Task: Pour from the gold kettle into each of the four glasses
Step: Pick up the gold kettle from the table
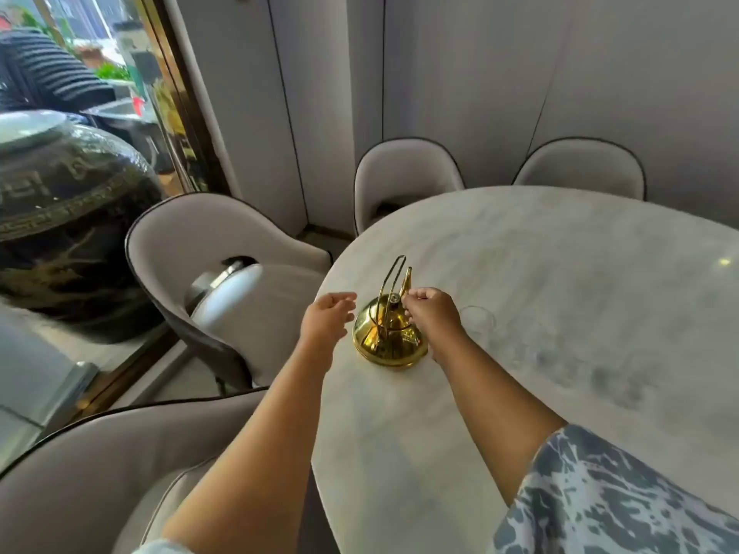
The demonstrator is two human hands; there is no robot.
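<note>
Far to my left a big dark jar point(68, 229) with a gold band stands on the floor beside a gold-framed glass door point(176, 97). Next to it a pale upholstered chair point(208, 237) with dark piping is pulled up to the table, and something white point(228, 297) lies on its seat, though I cannot tell what it is. Another chair point(132, 453) of the same kind curves close under my left arm.

My left hand point(326, 319) hovers at the near left rim of the white marble table point(560, 313), fingers loosely spread and holding nothing, just beside the gold kettle point(388, 333) but not touching it. The kettle stands upright near the table's left edge, its wire handle point(394, 281) raised and its spout pointing away from me.

My right hand point(430, 313) comes in from the other side, its fingertips point(408, 303) pinched together right at the lid knob and the base of the handle; I cannot tell whether they actually grip anything. My right sleeve point(620, 497) is grey-blue and white patterned.

Just right of that hand a clear glass point(478, 319) sits on the table, faint against the marble; I cannot make out any others with certainty. Two more chairs point(404, 181) stand at the far side of the table against pale wall panels point(480, 66)
</note>
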